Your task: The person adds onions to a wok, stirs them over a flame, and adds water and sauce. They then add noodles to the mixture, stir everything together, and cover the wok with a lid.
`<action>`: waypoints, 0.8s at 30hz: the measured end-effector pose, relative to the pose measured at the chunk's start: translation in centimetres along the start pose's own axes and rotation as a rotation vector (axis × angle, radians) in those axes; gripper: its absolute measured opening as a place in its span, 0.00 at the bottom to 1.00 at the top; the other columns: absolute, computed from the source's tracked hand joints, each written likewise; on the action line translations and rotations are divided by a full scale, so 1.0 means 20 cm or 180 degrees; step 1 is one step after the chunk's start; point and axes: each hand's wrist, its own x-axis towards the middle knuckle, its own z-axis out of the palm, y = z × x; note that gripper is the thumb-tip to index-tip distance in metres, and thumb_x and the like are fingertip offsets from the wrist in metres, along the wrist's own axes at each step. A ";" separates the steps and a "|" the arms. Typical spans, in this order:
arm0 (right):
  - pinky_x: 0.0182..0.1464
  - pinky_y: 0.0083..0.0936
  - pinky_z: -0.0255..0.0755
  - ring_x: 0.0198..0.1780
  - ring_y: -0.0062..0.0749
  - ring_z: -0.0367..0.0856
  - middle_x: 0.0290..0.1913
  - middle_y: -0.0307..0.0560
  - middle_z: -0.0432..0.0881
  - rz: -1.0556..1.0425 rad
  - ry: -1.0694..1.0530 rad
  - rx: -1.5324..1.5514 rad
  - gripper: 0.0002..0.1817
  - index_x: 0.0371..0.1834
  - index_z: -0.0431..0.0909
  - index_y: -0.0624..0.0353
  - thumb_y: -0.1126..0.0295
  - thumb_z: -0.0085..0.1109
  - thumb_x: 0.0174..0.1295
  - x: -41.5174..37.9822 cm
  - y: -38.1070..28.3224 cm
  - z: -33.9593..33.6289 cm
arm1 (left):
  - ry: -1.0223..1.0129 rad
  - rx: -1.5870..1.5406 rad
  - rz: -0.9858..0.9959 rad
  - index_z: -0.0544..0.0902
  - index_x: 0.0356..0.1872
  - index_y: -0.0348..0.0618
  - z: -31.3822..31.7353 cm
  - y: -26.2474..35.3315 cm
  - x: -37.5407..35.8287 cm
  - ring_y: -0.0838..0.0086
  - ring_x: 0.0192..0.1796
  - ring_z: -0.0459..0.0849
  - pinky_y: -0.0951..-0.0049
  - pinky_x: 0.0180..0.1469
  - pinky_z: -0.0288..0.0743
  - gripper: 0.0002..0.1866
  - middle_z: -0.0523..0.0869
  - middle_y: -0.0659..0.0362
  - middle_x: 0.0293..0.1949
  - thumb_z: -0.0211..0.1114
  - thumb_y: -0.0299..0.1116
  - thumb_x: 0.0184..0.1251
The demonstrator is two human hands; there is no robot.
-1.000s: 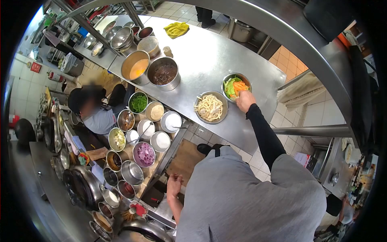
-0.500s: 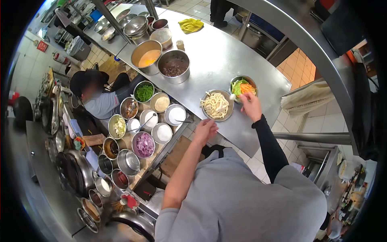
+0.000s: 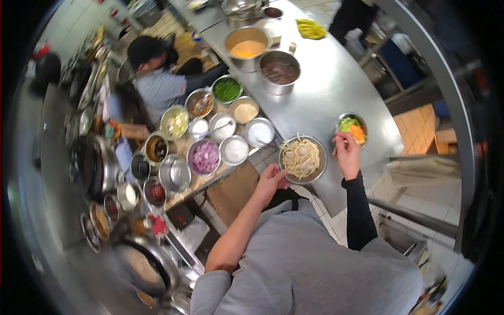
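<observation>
A steel bowl (image 3: pixel 321 169) of thick pale noodles (image 3: pixel 300 158) stands close to the near edge of the metal table. My left hand (image 3: pixel 272 182) is at its left rim, thumb and fingers closed on the edge. My right hand (image 3: pixel 346 155) is raised just in front of a smaller bowl (image 3: pixel 366 139) that holds green leaves (image 3: pixel 346 124) and orange strips (image 3: pixel 358 133). Its fingertips are pinched together; whatever they hold, if anything, is too small to make out.
On the left counter stand several steel bowls, including chopped purple onion (image 3: pixel 205 157) and chopped greens (image 3: pixel 227 90). Pots of orange liquid (image 3: pixel 248 50) and dark contents (image 3: pixel 280 72) stand farther back, near a yellow cloth (image 3: pixel 311 29). A person (image 3: pixel 157 79) sits at left.
The view has shifted, so the table things appear lower and farther right. My left hand has come onto the noodle bowl's rim. The white piece seen near my right fingertips is no longer visible.
</observation>
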 end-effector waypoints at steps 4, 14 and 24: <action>0.30 0.19 0.73 0.27 0.16 0.75 0.35 0.38 0.81 -0.0110 -0.0748 0.0078 0.10 0.52 0.80 0.64 0.70 0.57 0.76 0.09 -0.23 0.40 | 0.0419 -0.0330 0.0277 0.76 0.43 0.45 -0.27 0.09 -0.50 0.79 0.31 0.84 0.77 0.28 0.76 0.05 0.84 0.62 0.33 0.64 0.31 0.79; 0.42 0.26 0.72 0.36 0.28 0.78 0.29 0.41 0.78 -0.1575 -0.4051 -0.0244 0.05 0.38 0.82 0.60 0.72 0.61 0.71 -0.74 -0.26 1.87 | 0.3062 -0.1736 0.2022 0.78 0.48 0.43 -0.76 -0.30 -1.87 0.79 0.33 0.84 0.77 0.27 0.75 0.06 0.85 0.61 0.36 0.63 0.32 0.79; 0.71 0.39 0.69 0.68 0.56 0.78 0.65 0.66 0.81 -0.2295 -0.8617 -0.1926 0.35 0.65 0.79 0.67 0.42 0.55 0.73 -2.72 0.42 2.28 | 0.5880 -0.3090 0.3081 0.76 0.43 0.44 -0.72 -0.94 -2.80 0.72 0.27 0.88 0.78 0.23 0.74 0.05 0.87 0.58 0.32 0.65 0.26 0.75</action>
